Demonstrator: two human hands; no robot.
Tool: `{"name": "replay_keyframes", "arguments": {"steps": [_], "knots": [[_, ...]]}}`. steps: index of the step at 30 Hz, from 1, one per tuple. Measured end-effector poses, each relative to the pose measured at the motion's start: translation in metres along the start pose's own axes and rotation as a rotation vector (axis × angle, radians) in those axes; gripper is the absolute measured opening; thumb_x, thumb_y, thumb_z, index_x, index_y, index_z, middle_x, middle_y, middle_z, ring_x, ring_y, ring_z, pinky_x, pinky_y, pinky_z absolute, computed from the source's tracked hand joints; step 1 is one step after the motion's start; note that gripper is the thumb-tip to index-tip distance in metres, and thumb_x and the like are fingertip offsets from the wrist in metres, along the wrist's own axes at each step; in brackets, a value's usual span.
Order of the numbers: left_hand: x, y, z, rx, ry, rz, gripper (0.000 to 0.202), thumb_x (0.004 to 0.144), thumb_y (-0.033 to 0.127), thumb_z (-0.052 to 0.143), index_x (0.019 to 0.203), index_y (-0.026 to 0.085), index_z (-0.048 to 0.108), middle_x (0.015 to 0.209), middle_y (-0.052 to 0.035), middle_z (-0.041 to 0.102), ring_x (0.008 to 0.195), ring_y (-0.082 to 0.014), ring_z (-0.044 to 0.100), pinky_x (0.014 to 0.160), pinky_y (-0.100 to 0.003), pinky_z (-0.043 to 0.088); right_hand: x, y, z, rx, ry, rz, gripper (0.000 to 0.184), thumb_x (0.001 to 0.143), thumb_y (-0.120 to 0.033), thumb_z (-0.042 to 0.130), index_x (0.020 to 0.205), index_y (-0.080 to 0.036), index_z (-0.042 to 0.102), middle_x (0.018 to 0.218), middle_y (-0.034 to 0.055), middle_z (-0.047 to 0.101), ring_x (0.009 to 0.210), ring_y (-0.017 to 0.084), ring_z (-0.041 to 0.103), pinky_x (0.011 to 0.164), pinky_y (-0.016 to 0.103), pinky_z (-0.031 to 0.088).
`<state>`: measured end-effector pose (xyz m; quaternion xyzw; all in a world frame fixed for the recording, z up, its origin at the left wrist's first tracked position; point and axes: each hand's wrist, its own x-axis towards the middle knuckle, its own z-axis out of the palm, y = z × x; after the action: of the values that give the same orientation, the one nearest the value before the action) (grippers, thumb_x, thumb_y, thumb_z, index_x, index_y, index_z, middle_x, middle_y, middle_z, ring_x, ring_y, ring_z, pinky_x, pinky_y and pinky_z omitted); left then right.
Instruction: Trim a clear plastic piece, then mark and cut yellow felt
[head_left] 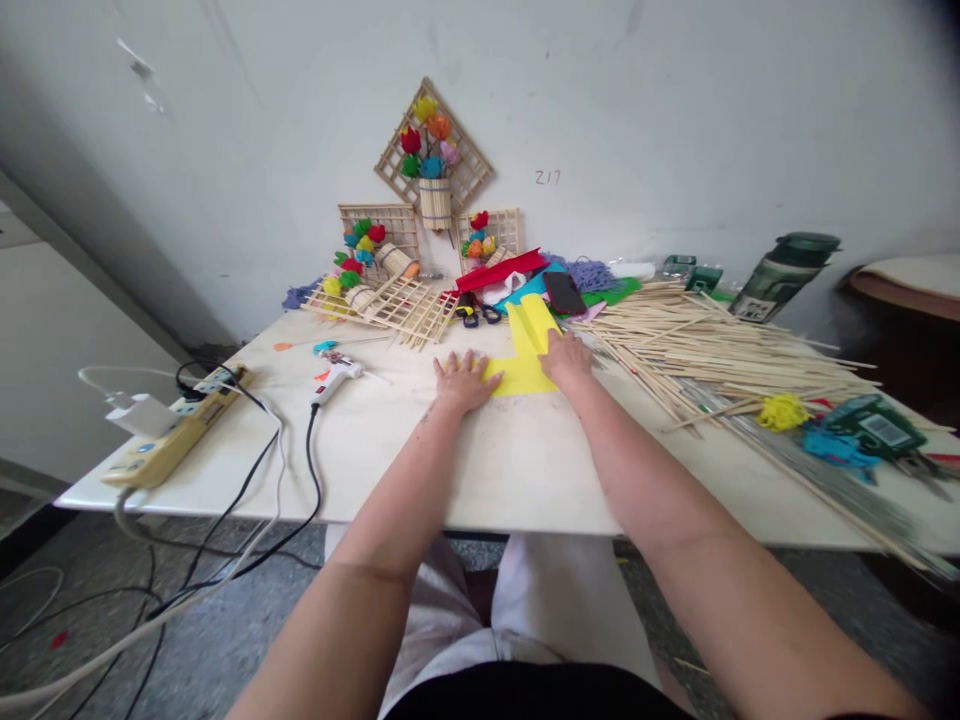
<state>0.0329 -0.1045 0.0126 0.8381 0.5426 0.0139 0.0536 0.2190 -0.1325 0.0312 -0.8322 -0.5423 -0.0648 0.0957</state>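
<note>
A yellow sheet (517,378), perhaps paper or felt, lies on the white table with a folded strip running away from me. My left hand (463,382) rests palm down at its left edge, fingers spread. On the right edge, beside the folded strip, my right hand (568,358) presses down with its fingers lying on the sheet. Scissors (480,314) with dark handles lie just beyond the sheet. To the left is a white hot glue gun (337,378), away from both hands.
Many thin wooden sticks (705,340) cover the right side, near a green bottle (784,278). A phone (563,293) lies on coloured sheets. Stick lattices with flowers (405,305) stand at the back. A power strip (176,430) with trailing cables sits at the left edge.
</note>
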Motion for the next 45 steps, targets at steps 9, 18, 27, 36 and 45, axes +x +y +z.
{"name": "replay_keyframes", "arguments": {"steps": [9, 18, 27, 36, 45], "knots": [[0.006, -0.025, -0.004, -0.025, 0.116, -0.234, 0.055, 0.087, 0.05, 0.018, 0.135, 0.034, 0.037, 0.148, 0.0033, 0.025, 0.137, -0.0355, 0.007, 0.101, -0.068, -0.004, 0.003, 0.005, 0.004, 0.026, 0.031, 0.002, 0.048, 0.084, -0.033, 0.049, 0.129, -0.018, 0.037, 0.119, 0.0169, 0.049, 0.107, 0.029, 0.047, 0.081, 0.038, 0.041], [0.008, -0.019, -0.008, 0.061, 0.322, -0.144, 0.046, 0.086, 0.025, 0.031, 0.13, 0.028, 0.047, 0.144, 0.0007, 0.034, 0.139, -0.0246, 0.005, 0.109, -0.056, -0.005, 0.013, 0.001, 0.01, 0.026, 0.029, 0.036, 0.05, 0.085, -0.034, 0.045, 0.132, -0.019, 0.035, 0.124, 0.0168, 0.046, 0.112, 0.029, 0.043, 0.084, 0.039, 0.04], [0.007, -0.009, -0.003, -0.001, 0.149, 0.155, 0.046, 0.09, 0.039, 0.027, 0.13, 0.023, 0.045, 0.141, -0.0021, 0.039, 0.13, -0.0178, 0.033, 0.109, -0.041, 0.021, -0.001, -0.005, -0.008, 0.023, 0.158, -0.075, 0.05, 0.086, -0.033, 0.042, 0.132, -0.013, 0.037, 0.138, 0.0164, 0.037, 0.119, 0.03, 0.038, 0.101, 0.046, 0.022], [0.005, -0.014, -0.001, 0.001, 0.126, 0.076, 0.049, 0.09, 0.032, 0.022, 0.137, 0.03, 0.035, 0.146, 0.0014, 0.031, 0.135, -0.0212, 0.024, 0.109, -0.056, 0.001, -0.031, -0.063, 0.01, 0.178, -0.168, -0.567, 0.06, 0.091, -0.042, 0.017, 0.142, -0.011, 0.023, 0.151, 0.0074, 0.016, 0.137, 0.019, 0.013, 0.11, 0.036, 0.01], [0.004, -0.044, -0.007, -0.086, 0.14, -0.414, 0.052, 0.089, 0.04, 0.018, 0.135, 0.03, 0.039, 0.151, 0.0009, 0.018, 0.138, -0.0341, 0.0, 0.102, -0.066, -0.005, -0.033, -0.066, 0.022, 0.102, -0.29, -0.549, 0.063, 0.089, -0.053, 0.015, 0.144, -0.023, 0.02, 0.152, 0.0033, 0.011, 0.138, 0.026, 0.007, 0.11, 0.046, 0.007]]}}
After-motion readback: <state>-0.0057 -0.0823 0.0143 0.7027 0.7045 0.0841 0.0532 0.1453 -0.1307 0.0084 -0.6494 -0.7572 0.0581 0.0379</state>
